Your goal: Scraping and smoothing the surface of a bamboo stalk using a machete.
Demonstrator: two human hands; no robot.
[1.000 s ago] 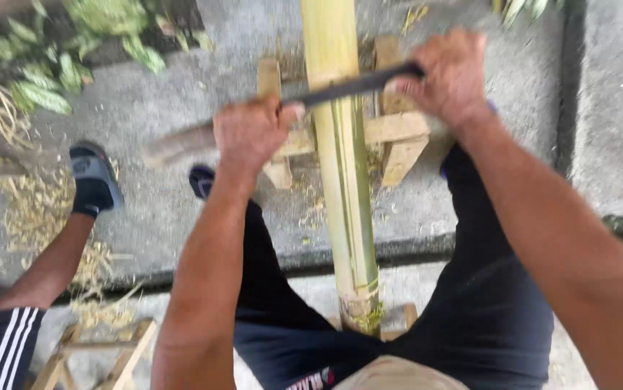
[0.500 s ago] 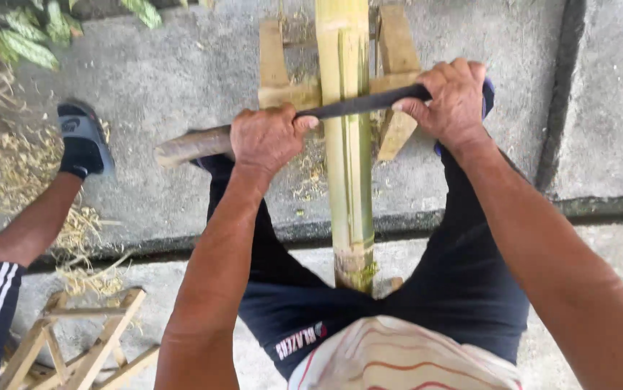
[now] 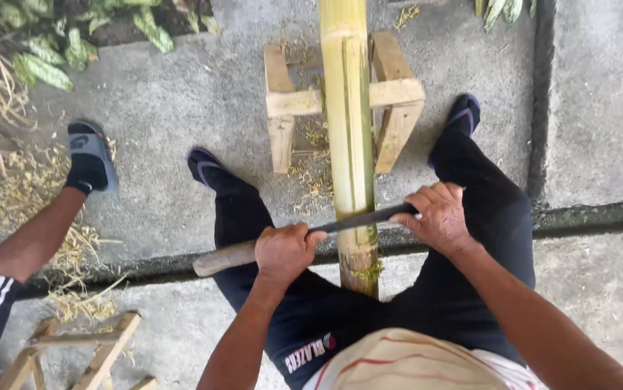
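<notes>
Workpiece: I see a bamboo pole (image 3: pixel 349 130) running lengthwise away from me between my legs, its far part resting in a wooden cradle stand (image 3: pixel 398 94) on the concrete floor (image 3: pixel 181 108)
Near end: the pole's cut end sits just in front of my lap, above the floor
Tool: a long dark blade (image 3: pixel 362 219) lies crosswise on the pole, near its cut end, with a pale wooden handle (image 3: pixel 225 258) projecting to the left
Left hand (image 3: pixel 286 251): grip clenched around the handle where it meets the blade
Right hand (image 3: pixel 438 217): grip closed over the blade's far end, right of the pole
Surroundings: another person's leg in a black sandal (image 3: pixel 89 155) stands at left; straw-coloured shavings (image 3: pixel 29 195) lie around it; a second wooden stand (image 3: pixel 80 354) sits at lower left
</notes>
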